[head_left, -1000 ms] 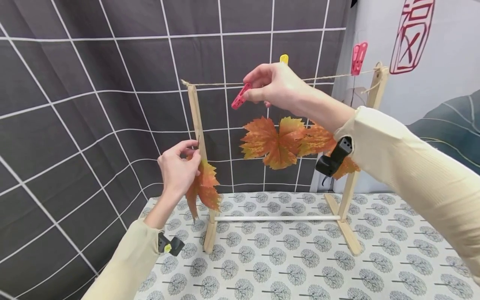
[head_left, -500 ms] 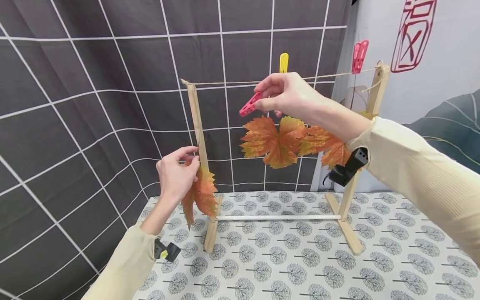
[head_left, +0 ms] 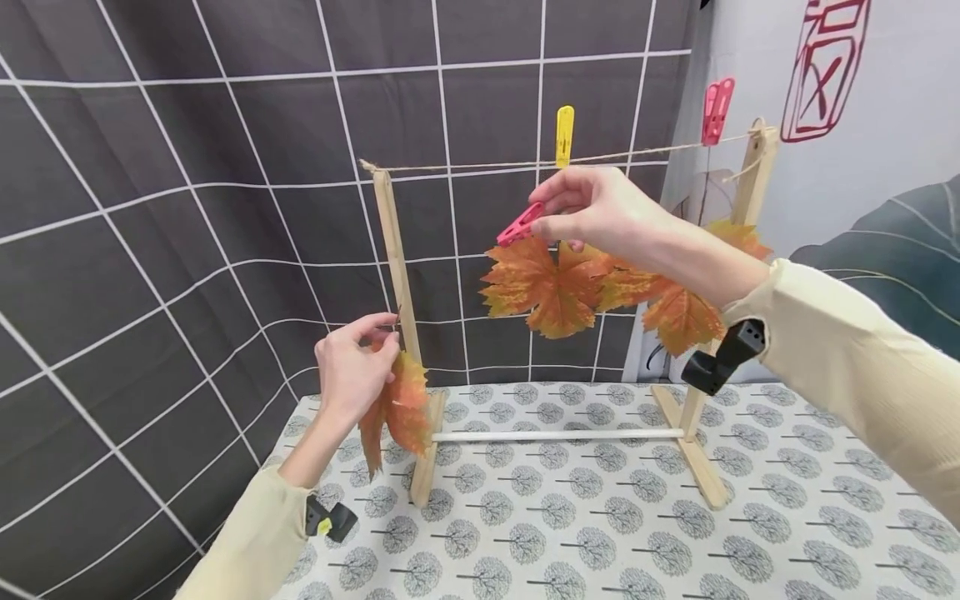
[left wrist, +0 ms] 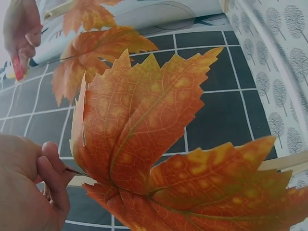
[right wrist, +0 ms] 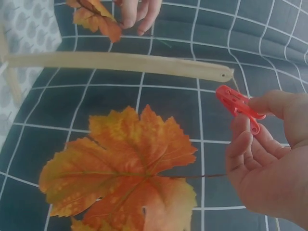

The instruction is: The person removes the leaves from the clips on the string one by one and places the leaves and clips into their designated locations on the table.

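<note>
At the left post, my left hand [head_left: 352, 367] pinches an orange artificial maple leaf [head_left: 397, 408] by its thin stem, and the leaf hangs below the fingers. The left wrist view shows this leaf's lobes [left wrist: 144, 115] spread beyond the fingertips. My right hand [head_left: 607, 212] pinches a pinkish-red clothespin [head_left: 520, 223] between thumb and fingers, just under the twine [head_left: 465, 166]. In the right wrist view the clothespin [right wrist: 236, 102] has nothing between its tips. Behind it hangs a leaf [head_left: 555, 287] below a yellow clothespin [head_left: 564, 133].
The twine runs between a left wooden post [head_left: 392, 233] and a right wooden post [head_left: 753, 179]. Another red clothespin [head_left: 717, 112] sits on it near the right post, with a second hanging leaf [head_left: 682, 317] partly behind my forearm. A white rod [head_left: 555, 436] joins the feet above the patterned tablecloth [head_left: 540, 517].
My right hand has moved right and down with the clothespin, uncovering the yellow clothespin. My left hand has sunk a little, and the leaf in it is lower.
</note>
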The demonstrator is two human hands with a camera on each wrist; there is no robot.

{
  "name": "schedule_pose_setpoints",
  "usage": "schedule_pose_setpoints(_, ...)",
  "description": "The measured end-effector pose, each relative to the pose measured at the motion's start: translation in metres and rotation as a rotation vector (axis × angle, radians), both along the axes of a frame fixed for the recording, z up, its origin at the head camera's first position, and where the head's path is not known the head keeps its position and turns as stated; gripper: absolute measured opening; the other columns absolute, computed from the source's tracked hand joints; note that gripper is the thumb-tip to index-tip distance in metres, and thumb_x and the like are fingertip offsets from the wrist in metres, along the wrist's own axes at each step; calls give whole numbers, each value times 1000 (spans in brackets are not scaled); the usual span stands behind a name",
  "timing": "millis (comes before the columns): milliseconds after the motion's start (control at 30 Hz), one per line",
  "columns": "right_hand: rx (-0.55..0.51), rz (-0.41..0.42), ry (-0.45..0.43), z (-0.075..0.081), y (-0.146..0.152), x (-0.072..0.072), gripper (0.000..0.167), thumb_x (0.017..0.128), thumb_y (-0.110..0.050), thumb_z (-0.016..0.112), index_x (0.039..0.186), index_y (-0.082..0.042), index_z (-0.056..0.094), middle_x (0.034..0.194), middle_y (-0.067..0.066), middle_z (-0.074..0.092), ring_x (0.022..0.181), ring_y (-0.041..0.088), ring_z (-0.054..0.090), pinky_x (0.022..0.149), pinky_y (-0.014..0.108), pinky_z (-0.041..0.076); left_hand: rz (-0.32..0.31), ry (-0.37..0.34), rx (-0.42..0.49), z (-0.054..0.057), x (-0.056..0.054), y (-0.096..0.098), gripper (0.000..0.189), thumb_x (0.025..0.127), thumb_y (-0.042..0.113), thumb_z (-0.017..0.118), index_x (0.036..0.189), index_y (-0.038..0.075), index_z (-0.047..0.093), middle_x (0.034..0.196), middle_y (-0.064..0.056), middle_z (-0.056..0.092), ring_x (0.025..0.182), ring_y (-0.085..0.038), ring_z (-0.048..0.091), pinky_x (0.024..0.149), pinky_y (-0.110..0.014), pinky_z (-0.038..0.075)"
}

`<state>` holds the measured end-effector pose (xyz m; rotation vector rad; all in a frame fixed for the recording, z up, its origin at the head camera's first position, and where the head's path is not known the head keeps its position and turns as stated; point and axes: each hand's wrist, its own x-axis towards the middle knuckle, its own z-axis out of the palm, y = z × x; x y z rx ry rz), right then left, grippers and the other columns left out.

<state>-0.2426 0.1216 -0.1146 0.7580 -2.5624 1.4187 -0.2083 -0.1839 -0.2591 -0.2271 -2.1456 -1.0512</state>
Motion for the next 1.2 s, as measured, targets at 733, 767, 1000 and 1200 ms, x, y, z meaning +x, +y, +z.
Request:
schedule_pose_setpoints(733, -2, -58, -58, -41, 44, 12, 37, 93, -16, 72, 126, -5, 59, 105, 6, 71, 71, 22, 57, 57, 30, 49, 1, -56, -59, -22, 10, -10, 28, 82, -2, 69, 108, 5, 77, 80, -11, 74, 39, -1, 54, 44, -16, 39)
schedule_pose_setpoints(767, 1, -64, -63, -42, 46, 12, 37, 93, -17, 72, 126, -6, 59, 106, 7, 71, 71, 22, 57, 58, 31, 50, 1, -59, -61, -23, 11, -10, 28, 82, -2, 69, 108, 5, 77, 80, -11, 74, 39, -1, 54, 44, -16, 39)
schedule_pose_setpoints(1000, -20, -62, -79, -55, 60, 16, 38, 93, -16, 72, 126, -3, 57, 104, 5, 71, 73, 22, 60, 59, 30, 52, -19, -45, -86, -31, 18, -12, 27, 81, -4, 70, 106, 4, 77, 78, -9, 73, 38, 0, 51, 42, -18, 36)
schedule_pose_setpoints(1200, -5, -82, -96, -68, 72, 21, 40, 93, -18, 72, 128, -4, 57, 107, 5, 71, 77, 19, 64, 62, 34, 55, -21, 12, -124, -41, 21, -17, 27, 80, -6, 71, 104, 4, 77, 76, -7, 73, 39, 3, 48, 45, -19, 37)
